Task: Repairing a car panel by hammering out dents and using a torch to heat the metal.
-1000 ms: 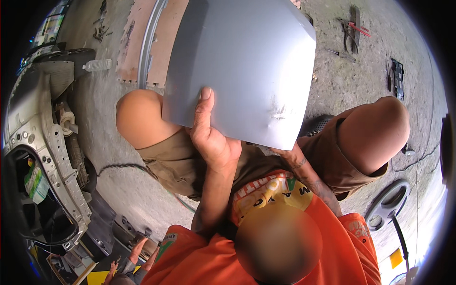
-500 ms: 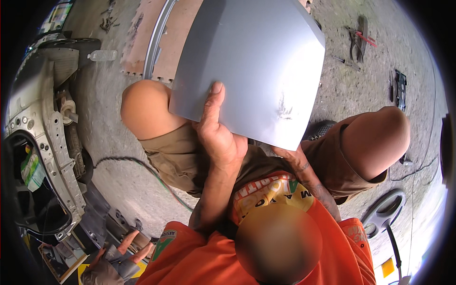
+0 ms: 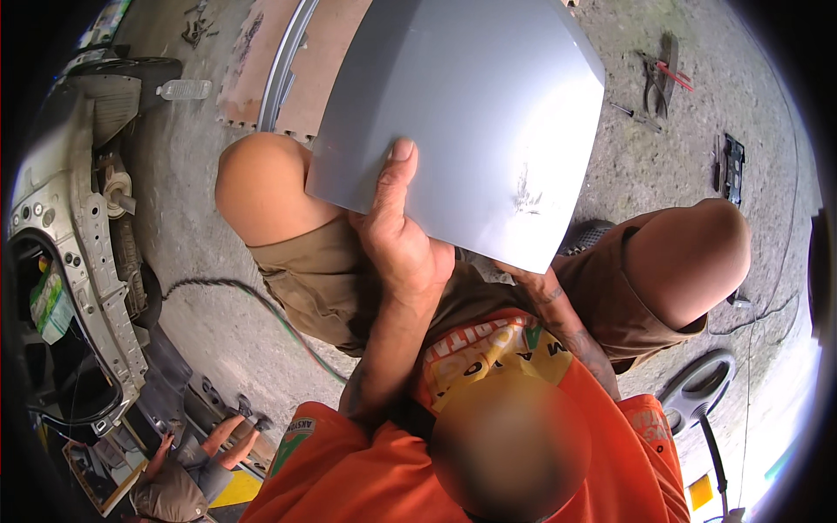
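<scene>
Head view: a silver panel held at its near edge, with containers off to the left

Between the person's bare knees, the silver panel (image 3: 462, 122) lies tilted over the lap and the floor (image 3: 610, 174), its far end running out of the top of the picture. A dark scuff marks it near its lower right corner. The left hand (image 3: 405, 244) is clamped on the near edge, thumb flat on the upper face, fingers hidden below. Apart from it, the right hand (image 3: 534, 279) is at the lower right corner, partly under the panel; its fingers are covered, so I cannot tell how firmly it grips.

As for containers, a clear plastic bottle (image 3: 185, 90) lies on its side on the floor; whether it holds anything I cannot tell. At the far left stands a stripped vehicle body (image 3: 109, 301), and within its dark opening sits a green-and-white packet (image 3: 52, 305), its contents hidden. A shallow box-like frame (image 3: 125, 488) with a pale rim is at the lower left, near a crouching co-worker (image 3: 174, 488); the things inside are too small to name.

Beyond the left knee, a curved metal strip (image 3: 283, 70) lies on tan mats (image 3: 244, 91). Pliers (image 3: 650, 83) and a screwdriver (image 3: 635, 116) lie to the panel's right.
</scene>
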Demonstrator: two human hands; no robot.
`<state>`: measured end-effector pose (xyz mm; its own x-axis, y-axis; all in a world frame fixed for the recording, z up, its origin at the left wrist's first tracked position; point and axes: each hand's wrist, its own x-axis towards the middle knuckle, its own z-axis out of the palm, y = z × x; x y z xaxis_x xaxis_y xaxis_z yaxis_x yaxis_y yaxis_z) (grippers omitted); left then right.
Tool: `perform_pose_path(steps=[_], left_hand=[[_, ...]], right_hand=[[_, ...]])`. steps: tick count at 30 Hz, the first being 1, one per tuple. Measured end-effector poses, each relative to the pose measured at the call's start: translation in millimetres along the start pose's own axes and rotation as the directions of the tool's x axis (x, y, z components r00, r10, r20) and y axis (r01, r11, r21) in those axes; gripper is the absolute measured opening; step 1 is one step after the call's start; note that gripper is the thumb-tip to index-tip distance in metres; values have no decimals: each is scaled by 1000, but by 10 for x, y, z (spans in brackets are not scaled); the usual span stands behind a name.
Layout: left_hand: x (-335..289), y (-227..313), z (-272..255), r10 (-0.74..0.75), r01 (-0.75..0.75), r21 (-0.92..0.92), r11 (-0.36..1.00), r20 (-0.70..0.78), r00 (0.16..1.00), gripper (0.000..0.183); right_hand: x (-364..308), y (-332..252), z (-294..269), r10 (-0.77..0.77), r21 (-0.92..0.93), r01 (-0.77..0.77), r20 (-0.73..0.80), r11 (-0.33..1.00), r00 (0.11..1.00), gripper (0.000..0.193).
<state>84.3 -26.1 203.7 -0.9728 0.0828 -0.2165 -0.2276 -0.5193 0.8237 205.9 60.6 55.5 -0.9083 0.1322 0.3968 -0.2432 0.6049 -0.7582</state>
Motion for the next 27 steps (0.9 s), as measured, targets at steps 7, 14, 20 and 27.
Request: perform_pose_path(steps=[7, 14, 20, 27], left_hand=[[-9, 3, 15, 37, -38, -155, 987, -9, 999, 32], [-32, -6, -32, -7, -1, -137, 991, -57, 998, 29], [-22, -28, 12, 24, -24, -33, 999, 7, 1000, 28], [-64, 75, 94, -47, 43, -92, 995, -46, 998, 22]], right_hand=[[-14, -37, -41, 16, 33, -18, 54, 999, 998, 27], [43, -62, -46, 42, 54, -47, 91, 997, 995, 27], [129, -110, 25, 105, 68, -110, 78, 992, 991, 27], [73, -251, 70, 199, 92, -199, 7, 976, 980, 27]])
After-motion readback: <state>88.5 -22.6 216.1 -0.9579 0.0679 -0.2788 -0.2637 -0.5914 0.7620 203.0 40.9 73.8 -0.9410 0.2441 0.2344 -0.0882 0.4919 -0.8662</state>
